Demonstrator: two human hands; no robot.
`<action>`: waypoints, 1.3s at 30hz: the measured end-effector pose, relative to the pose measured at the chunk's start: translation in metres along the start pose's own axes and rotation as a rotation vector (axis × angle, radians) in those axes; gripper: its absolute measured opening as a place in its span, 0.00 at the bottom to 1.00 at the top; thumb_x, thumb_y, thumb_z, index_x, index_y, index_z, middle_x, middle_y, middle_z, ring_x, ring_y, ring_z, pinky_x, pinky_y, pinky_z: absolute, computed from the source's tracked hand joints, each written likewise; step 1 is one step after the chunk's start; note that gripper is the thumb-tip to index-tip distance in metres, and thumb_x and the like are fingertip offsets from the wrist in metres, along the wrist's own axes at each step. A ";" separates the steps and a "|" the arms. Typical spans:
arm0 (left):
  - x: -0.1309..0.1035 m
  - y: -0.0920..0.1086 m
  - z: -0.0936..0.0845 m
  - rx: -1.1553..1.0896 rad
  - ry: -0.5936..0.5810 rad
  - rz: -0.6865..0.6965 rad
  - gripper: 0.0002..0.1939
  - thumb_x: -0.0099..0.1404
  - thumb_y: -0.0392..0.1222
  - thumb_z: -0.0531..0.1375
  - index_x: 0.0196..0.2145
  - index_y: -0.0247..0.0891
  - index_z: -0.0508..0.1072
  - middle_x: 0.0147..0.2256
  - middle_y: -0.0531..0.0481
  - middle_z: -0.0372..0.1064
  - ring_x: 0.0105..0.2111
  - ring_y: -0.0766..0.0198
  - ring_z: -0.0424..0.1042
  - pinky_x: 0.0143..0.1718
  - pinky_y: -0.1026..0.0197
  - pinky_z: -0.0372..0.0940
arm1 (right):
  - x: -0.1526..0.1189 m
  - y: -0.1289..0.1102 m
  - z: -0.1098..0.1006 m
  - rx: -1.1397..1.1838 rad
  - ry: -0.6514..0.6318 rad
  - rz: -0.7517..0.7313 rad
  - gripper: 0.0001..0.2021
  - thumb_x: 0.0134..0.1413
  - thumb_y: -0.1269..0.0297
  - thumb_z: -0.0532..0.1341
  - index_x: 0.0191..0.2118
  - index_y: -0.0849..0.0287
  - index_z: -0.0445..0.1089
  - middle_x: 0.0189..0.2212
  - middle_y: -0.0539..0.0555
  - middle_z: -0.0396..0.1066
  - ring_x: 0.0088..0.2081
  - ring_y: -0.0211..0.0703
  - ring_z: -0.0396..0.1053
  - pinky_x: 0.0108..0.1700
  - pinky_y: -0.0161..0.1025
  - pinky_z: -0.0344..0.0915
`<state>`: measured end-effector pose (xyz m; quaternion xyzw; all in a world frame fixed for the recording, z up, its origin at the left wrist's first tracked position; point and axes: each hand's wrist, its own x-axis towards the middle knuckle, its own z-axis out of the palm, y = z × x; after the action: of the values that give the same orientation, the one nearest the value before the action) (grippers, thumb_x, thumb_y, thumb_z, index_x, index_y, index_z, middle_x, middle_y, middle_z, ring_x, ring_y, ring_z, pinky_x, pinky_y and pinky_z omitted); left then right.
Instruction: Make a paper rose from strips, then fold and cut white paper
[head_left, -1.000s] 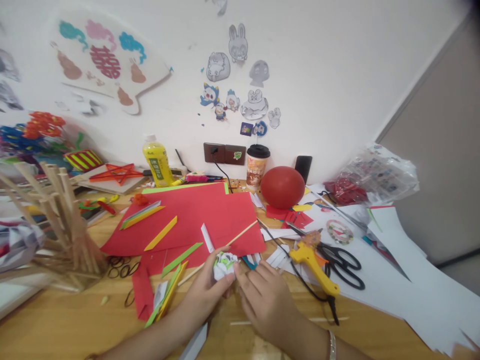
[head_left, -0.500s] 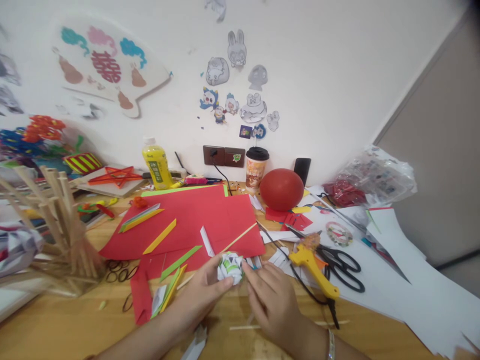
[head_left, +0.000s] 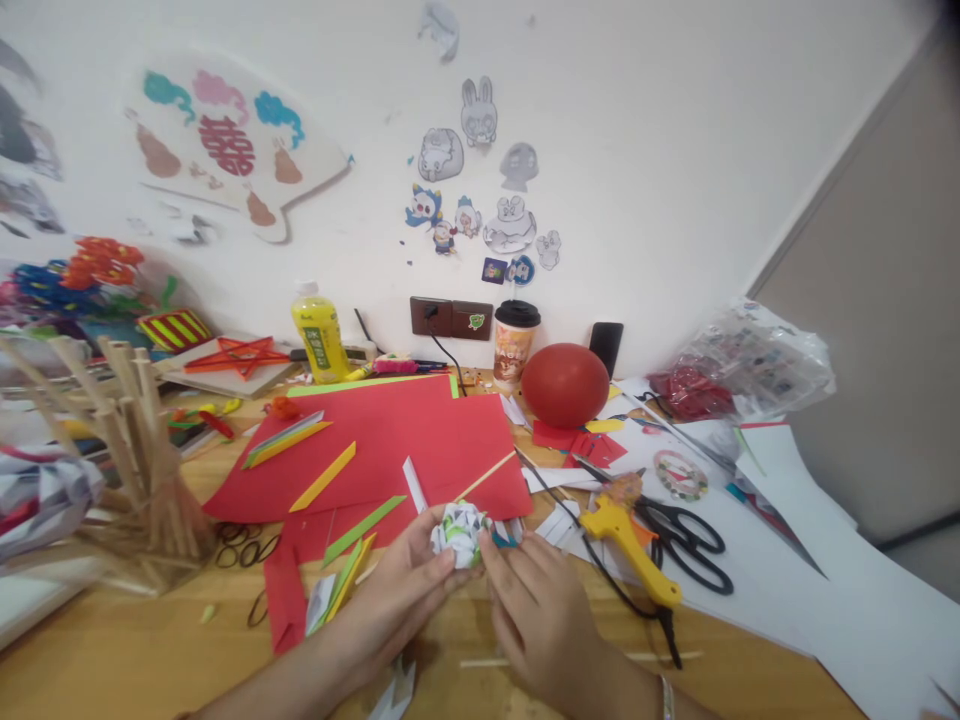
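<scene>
A small white-and-green folded paper ball (head_left: 459,535) sits between my two hands, just above the table's near middle. My left hand (head_left: 409,580) is closed around its left side, thumb across the front and fingers behind. Against its right edge, my right hand (head_left: 536,600) presses its bent fingertips; part of its grip is hidden behind the fingers. A thin wooden stick (head_left: 486,477) lies just beyond the ball, over red paper sheets (head_left: 420,430). Left of my hands are loose folded strips, among them a green strip (head_left: 365,528) and a yellow strip (head_left: 324,477).
To the right lie a yellow glue gun (head_left: 634,555) with its black cord and black-handled scissors (head_left: 686,540) on white paper (head_left: 787,590). A red balloon (head_left: 565,385), a paper cup (head_left: 514,345) and a yellow bottle (head_left: 319,335) stand behind. Wooden sticks (head_left: 127,440) fill a holder at left.
The paper ball has turned and tilted slightly in my fingers, and my hands have shifted only a little. The whole view has moved slightly as my head tipped.
</scene>
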<state>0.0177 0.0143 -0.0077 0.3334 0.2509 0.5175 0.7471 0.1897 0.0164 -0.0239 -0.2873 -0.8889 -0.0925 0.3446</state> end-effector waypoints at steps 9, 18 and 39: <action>0.001 -0.001 -0.004 -0.018 -0.008 -0.003 0.20 0.56 0.38 0.64 0.47 0.40 0.69 0.48 0.43 0.69 0.50 0.53 0.65 0.50 0.53 0.61 | -0.002 0.001 0.000 0.034 0.038 0.032 0.27 0.54 0.74 0.47 0.61 0.69 0.48 0.31 0.59 0.70 0.31 0.48 0.64 0.36 0.48 0.66; 0.002 -0.001 -0.005 -0.031 -0.055 0.023 0.19 0.58 0.38 0.62 0.49 0.39 0.69 0.48 0.42 0.68 0.51 0.54 0.65 0.53 0.51 0.58 | -0.003 0.003 -0.002 0.010 0.045 0.000 0.26 0.53 0.75 0.48 0.59 0.67 0.53 0.28 0.56 0.67 0.30 0.47 0.62 0.36 0.47 0.63; 0.001 -0.006 0.000 0.115 -0.063 -0.029 0.24 0.47 0.42 0.69 0.43 0.43 0.72 0.43 0.46 0.70 0.44 0.56 0.68 0.43 0.55 0.65 | -0.007 0.003 0.002 0.101 0.144 0.115 0.18 0.56 0.72 0.53 0.53 0.61 0.61 0.31 0.55 0.71 0.33 0.46 0.66 0.40 0.47 0.64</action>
<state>0.0217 0.0142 -0.0122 0.3880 0.2614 0.4807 0.7417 0.1945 0.0164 -0.0300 -0.3126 -0.8475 -0.0478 0.4263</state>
